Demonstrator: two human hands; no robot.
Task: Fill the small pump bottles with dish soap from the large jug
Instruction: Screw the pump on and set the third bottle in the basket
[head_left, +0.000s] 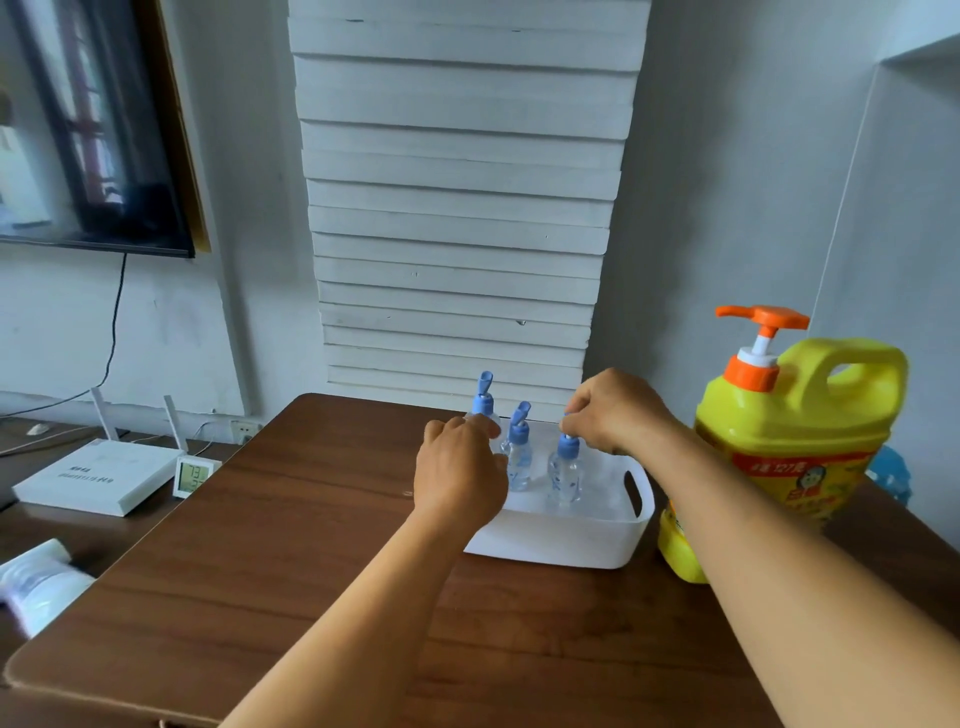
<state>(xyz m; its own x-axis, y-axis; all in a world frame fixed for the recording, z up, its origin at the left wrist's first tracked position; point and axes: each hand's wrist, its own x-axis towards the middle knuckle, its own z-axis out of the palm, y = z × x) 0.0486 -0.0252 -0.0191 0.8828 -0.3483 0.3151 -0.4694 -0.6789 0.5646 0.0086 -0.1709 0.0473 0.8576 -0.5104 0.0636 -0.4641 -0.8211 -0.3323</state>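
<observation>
Right hand pinching rightmost pump bottle top | jug beside forearm

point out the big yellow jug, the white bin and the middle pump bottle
yellow dish soap jug (789, 447): head view, on its yellow body above the label
white bin (561, 540): head view, on its near outer wall
middle pump bottle (519, 462): head view, on its clear body

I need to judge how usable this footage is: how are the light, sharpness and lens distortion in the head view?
Head view: soft, even daylight with faint shadows; glare on the dark wall screen; wide-angle bending curves the table edge and stretches the forearms; the clear small pump bottles look slightly soft and washed against the white bin; the yellow jug reads crisp.
</observation>
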